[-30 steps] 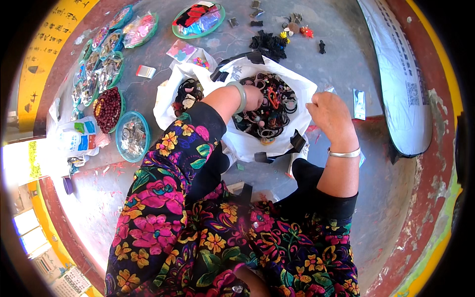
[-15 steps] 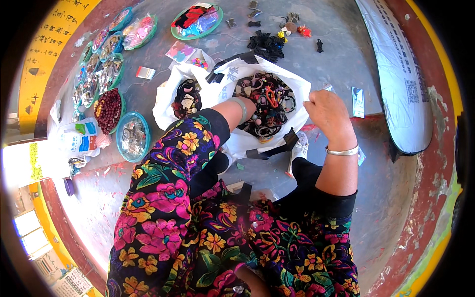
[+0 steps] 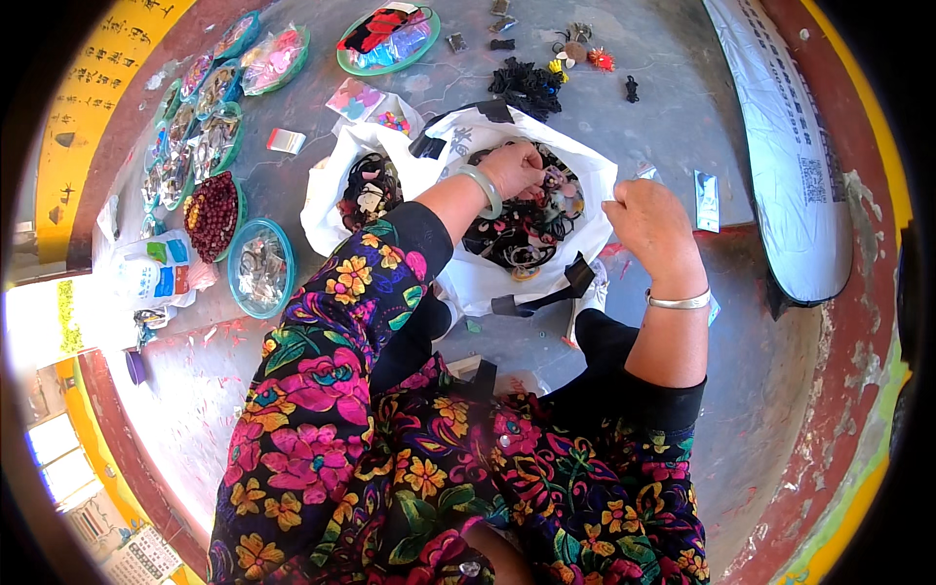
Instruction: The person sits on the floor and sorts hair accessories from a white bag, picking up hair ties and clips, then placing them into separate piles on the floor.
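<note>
A white bag (image 3: 595, 156) stands open between my feet, filled with a dark tangle of hair ties (image 3: 517, 234) with small coloured ornaments. My left hand (image 3: 514, 170), a pale bangle on its wrist, is above the bag's far left part, thumb and fingers pinched together. What the pinch holds cannot be made out against the hair ties below. At the bag's right side my right hand (image 3: 648, 216) is closed on the rim and holds it outward. Left of it, a second white bag (image 3: 327, 180) holds more dark hair ties.
Baskets of packaged trinkets (image 3: 216, 136) stand at the left, beside a basket of dark red beads (image 3: 212, 219) and a blue-rimmed bowl (image 3: 261, 268). Black cords (image 3: 526, 90) lie beyond the bags. A long silver sunshade (image 3: 780, 146) lies at the right.
My left hand has come up out of the hair ties and moved away from me, its fingers now in sight. My right hand keeps the rim, shifted very slightly.
</note>
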Available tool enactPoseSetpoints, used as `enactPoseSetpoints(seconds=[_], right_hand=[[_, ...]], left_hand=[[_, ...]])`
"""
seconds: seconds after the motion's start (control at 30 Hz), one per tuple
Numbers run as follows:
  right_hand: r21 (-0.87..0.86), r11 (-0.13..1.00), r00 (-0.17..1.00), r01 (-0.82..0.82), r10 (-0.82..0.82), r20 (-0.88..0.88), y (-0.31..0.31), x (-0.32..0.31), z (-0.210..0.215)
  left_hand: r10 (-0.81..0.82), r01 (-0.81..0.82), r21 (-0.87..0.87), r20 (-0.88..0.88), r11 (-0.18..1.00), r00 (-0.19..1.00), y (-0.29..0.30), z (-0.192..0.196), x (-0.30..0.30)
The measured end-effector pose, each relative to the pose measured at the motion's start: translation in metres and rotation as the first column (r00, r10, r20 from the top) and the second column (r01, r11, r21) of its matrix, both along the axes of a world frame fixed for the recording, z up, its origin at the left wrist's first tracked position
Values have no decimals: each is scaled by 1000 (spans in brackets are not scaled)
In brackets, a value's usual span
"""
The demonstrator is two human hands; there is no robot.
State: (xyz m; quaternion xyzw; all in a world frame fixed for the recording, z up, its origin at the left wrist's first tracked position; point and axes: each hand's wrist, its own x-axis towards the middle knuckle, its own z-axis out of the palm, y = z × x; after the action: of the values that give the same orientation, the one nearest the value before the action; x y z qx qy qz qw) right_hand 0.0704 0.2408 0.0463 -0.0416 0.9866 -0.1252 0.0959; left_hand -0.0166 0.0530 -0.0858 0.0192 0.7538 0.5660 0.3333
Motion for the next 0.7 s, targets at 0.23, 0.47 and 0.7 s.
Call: enactPoseSetpoints(seconds=[0.23,0.47,0.7], right_hand=[[0,1000,1000,-19,19,-15,0,-2,-2],[14,999,999,-34,34,-33,-1,-1,0],[-24,1000,998,-10,9,-58,3,0,-6]], left_hand=[[-873,613,-648,-180,452,453,-12,-21,25],[-968,515,-855,79,57,239,4,-18,71],[-921,422,-871,-80,250,381,4,-49,71]])
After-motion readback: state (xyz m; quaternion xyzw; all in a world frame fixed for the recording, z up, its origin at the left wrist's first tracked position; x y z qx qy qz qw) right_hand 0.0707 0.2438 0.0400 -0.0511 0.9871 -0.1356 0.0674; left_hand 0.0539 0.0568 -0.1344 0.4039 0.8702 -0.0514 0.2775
